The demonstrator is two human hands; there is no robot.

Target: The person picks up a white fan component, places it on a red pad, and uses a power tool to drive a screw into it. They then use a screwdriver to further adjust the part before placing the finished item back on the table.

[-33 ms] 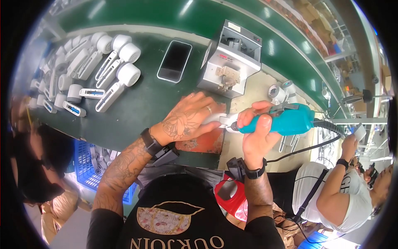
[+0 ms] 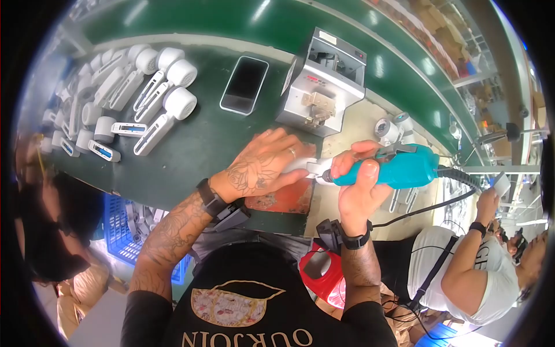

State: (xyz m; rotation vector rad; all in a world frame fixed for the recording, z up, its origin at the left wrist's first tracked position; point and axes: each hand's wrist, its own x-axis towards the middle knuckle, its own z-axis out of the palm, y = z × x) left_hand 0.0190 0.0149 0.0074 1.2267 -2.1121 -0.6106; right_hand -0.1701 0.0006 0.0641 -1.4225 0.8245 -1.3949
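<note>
My right hand [image 2: 361, 179] is wrapped round a teal electric screwdriver [image 2: 411, 166], lying nearly level with its cord trailing right. Its tip meets a white plastic housing [image 2: 315, 168], mostly hidden by my fingers. My left hand [image 2: 263, 162] closes on that housing from the left, above a worn reddish pad [image 2: 280, 198] at the bench's front edge. The screw and the exact contact at the tip are too small to make out. More white housings [image 2: 153, 134], with round heads and slotted handles, lie in a group on the left of the green bench [image 2: 202, 150].
Beyond my hands stands a grey metal machine [image 2: 324, 81], a phone [image 2: 244, 85] to its left. White parts [image 2: 393, 127] lie behind the screwdriver. Its black cord [image 2: 419, 211] crosses the right side. A blue crate [image 2: 124, 231] sits below the bench; another person [image 2: 462, 272] is at right.
</note>
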